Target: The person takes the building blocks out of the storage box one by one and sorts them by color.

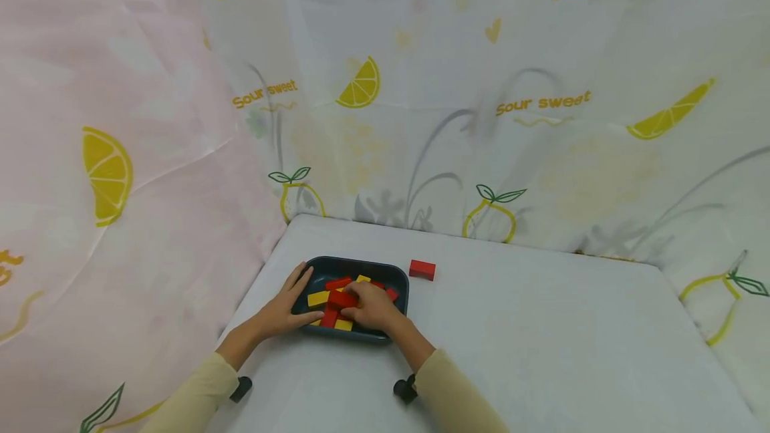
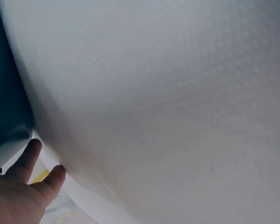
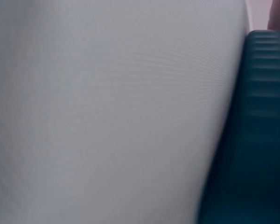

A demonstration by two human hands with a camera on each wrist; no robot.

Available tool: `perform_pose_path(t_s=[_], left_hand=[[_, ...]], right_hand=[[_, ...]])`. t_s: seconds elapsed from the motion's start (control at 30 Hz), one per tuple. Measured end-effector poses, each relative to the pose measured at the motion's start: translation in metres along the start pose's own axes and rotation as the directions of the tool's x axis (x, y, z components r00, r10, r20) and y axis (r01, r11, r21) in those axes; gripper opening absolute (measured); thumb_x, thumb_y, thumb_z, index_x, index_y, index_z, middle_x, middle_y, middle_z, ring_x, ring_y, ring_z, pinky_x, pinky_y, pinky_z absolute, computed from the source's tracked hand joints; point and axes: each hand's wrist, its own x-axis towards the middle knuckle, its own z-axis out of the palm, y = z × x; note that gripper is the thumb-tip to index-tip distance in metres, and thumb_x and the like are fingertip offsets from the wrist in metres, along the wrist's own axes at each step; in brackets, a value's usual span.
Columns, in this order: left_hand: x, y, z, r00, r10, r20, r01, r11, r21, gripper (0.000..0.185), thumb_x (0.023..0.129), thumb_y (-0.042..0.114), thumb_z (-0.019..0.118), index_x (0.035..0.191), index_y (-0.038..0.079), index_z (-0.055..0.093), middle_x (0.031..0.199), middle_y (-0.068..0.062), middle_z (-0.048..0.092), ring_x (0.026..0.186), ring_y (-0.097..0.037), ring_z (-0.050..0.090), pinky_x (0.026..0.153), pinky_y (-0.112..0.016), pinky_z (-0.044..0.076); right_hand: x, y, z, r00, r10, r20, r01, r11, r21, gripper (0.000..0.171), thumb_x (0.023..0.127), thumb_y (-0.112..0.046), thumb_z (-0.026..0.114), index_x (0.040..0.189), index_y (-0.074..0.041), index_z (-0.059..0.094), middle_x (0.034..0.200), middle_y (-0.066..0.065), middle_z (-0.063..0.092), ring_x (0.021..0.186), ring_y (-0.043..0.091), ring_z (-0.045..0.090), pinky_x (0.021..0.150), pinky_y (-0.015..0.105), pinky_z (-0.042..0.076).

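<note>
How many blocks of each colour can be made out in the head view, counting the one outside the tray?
Red blocks: 5, four in the dark tray around and one on the table.
Yellow blocks: 3, around.
Total: 8; the right hand may hide more.

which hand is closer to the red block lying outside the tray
Right. The right hand is in the tray, nearer the red block; the left hand rests on the tray's far left edge.
</note>
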Motion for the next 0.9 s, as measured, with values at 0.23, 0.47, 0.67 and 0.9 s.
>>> perform_pose_path(t_s=[0.23,0.47,0.67,0.9], left_hand=[[-0.0015,-0.001,0.0001,1.0,-0.002,-0.003,0.002,1.0,-0.007,0.104,0.085,0.056,0.07,0.16,0.016,0.011,0.167,-0.013,-0.002,0.147,-0.044,0.021,0.108,-0.072,0.029],[-0.0006,0.0012,0.0014,1.0,-0.013,-0.001,0.013,1.0,0.008,0.104,0.084,0.057,0.07,0.16,0.017,0.012,0.167,-0.012,-0.002,0.147,-0.045,0.023,0.107,-0.072,0.03],[-0.0005,0.0013,0.0011,1.0,-0.01,-0.001,0.01,1.0,0.013,0.104,0.084,0.057,0.069,0.16,0.017,0.01,0.167,-0.013,-0.002,0.147,-0.045,0.023,0.107,-0.072,0.03],[0.0003,0.0013,0.0002,1.0,-0.002,0.004,0.002,1.0,-0.004,0.105,0.084,0.056,0.07,0.16,0.016,0.01,0.167,-0.013,-0.003,0.147,-0.045,0.021,0.107,-0.073,0.029]], right_hand=[[0.0008,-0.002,0.001,0.999,0.034,-0.01,-0.034,0.999,0.035,0.039,0.091,-0.033,0.071,0.125,-0.013,0.063,0.112,0.0,0.069,0.09,0.011,0.058,0.084,0.029,0.053],[0.0001,0.0004,0.0022,0.999,0.032,-0.025,-0.03,0.997,0.067,0.039,0.093,-0.03,0.069,0.128,-0.014,0.061,0.114,0.001,0.068,0.092,0.012,0.058,0.084,0.028,0.053],[-0.0011,-0.0002,0.0017,0.999,0.01,-0.038,-0.006,0.995,0.098,0.039,0.093,-0.029,0.069,0.128,-0.013,0.062,0.117,0.002,0.068,0.095,0.012,0.059,0.085,0.027,0.053],[-0.003,0.0001,-0.0006,0.997,-0.035,-0.065,0.041,0.995,0.091,0.04,0.092,-0.028,0.071,0.128,-0.011,0.062,0.118,0.002,0.068,0.095,0.011,0.059,0.085,0.025,0.053]])
